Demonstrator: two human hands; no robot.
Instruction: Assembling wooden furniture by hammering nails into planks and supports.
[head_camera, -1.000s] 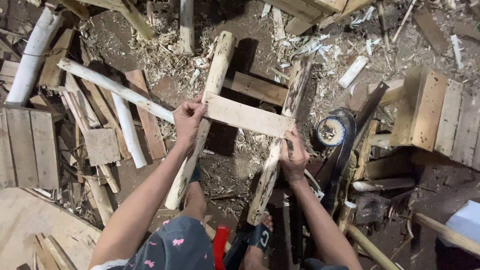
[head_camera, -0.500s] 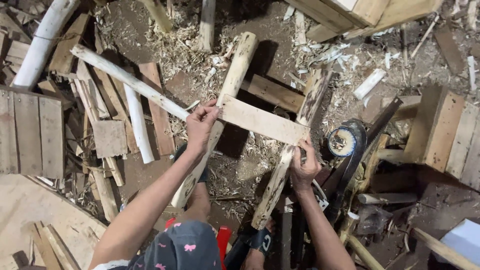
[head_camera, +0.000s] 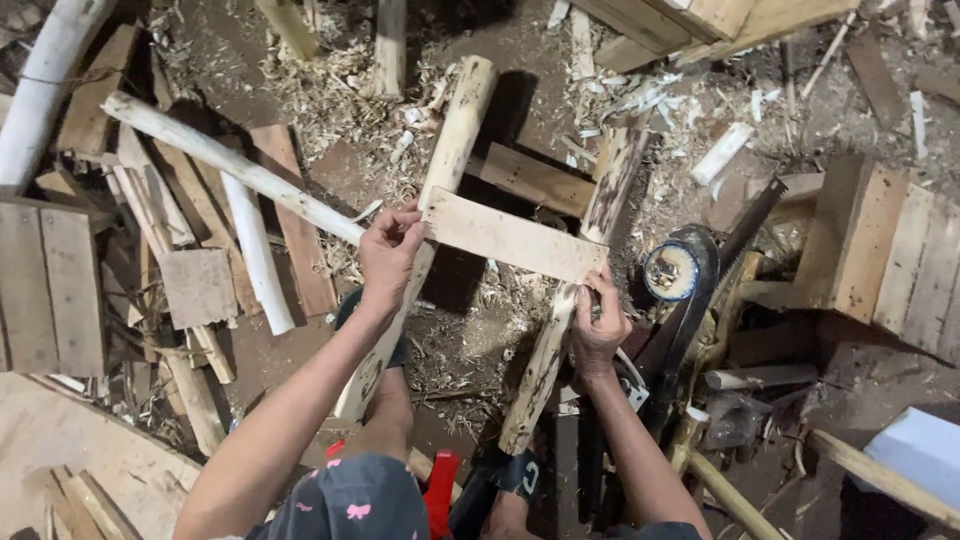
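Both hands unmoved since before: left hand & right hand pinching flat board ends across two poles.

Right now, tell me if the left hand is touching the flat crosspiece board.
Touching: the head view shows the left hand fingers pinching the flat board's end.

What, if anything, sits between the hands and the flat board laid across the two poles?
Nothing visible. The left hand grips the flat board at its left end over the left pole; the right hand holds its right end at the right pole.
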